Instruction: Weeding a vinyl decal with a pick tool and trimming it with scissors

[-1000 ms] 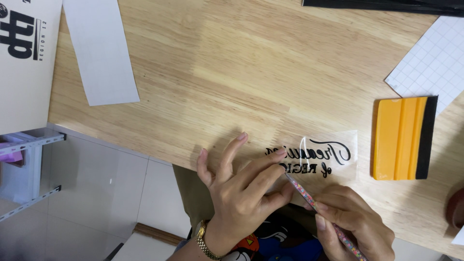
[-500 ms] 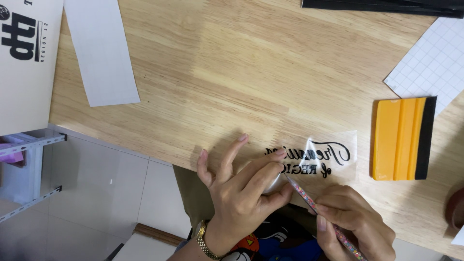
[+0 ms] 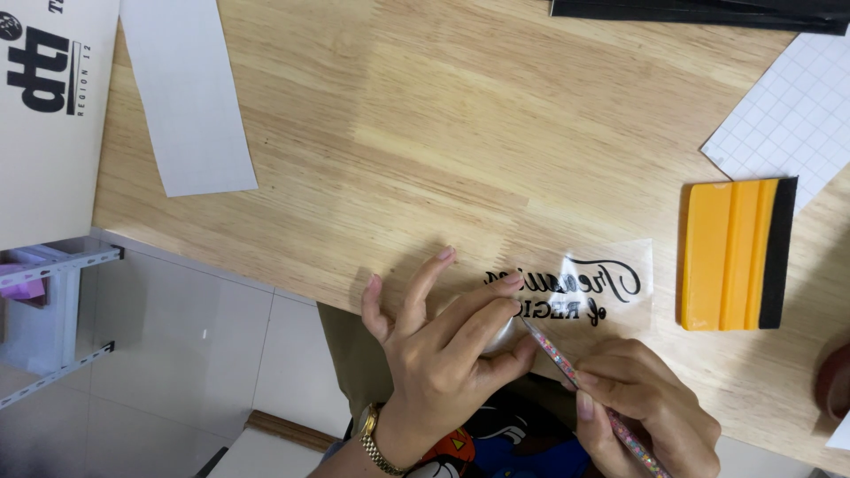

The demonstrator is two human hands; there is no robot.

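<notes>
Black lettering is showing on the clear film near the pale wooden table's front edge, beside an orange squeegee with a black strip. A multicoloured speckled tool is crossing it, and a white gridded sheet is lying toward the right edge.

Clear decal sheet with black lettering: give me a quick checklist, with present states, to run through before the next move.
1. Left hand pins the clear decal sheet on the wooden table: ok, fingers pressed at its left end.
2. Right hand grips the thin patterned tool: ok.
3. Tool tip at the lettering: ok, it sits by the left fingertips.
4. Sheet flat: cannot tell, glare on it.
5. Orange squeegee close by: ok, just right of the sheet.
6. Letters intact: cannot tell, partly covered.
</notes>
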